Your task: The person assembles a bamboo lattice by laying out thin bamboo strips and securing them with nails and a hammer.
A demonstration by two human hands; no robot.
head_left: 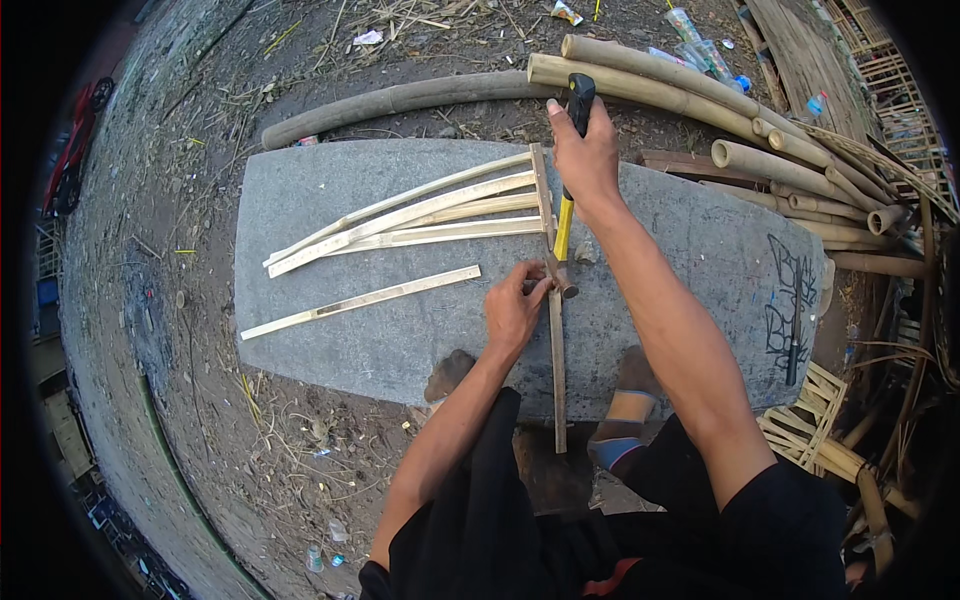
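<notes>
My right hand (588,160) is closed around the black grip of a claw hammer (563,232) with a yellow-and-black handle. The hammer's head is low over a long wooden strip (559,370) that runs toward me across the grey slab (690,270). Beside the head, the fingertips of my left hand (513,308) pinch together at the strip; whatever is between them is too small to make out. Several pale bamboo slats (430,214) fan out leftward from the strip's far part, their right ends meeting it. One loose slat (365,302) lies apart on the slab, left of my left hand.
Thick bamboo poles (660,90) lie beyond the slab, and more are stacked at the right. A dark, slim tool (794,345) rests near the slab's right edge. A slatted bamboo piece (808,415) sits at the lower right. Plastic cups (690,35) litter the far ground.
</notes>
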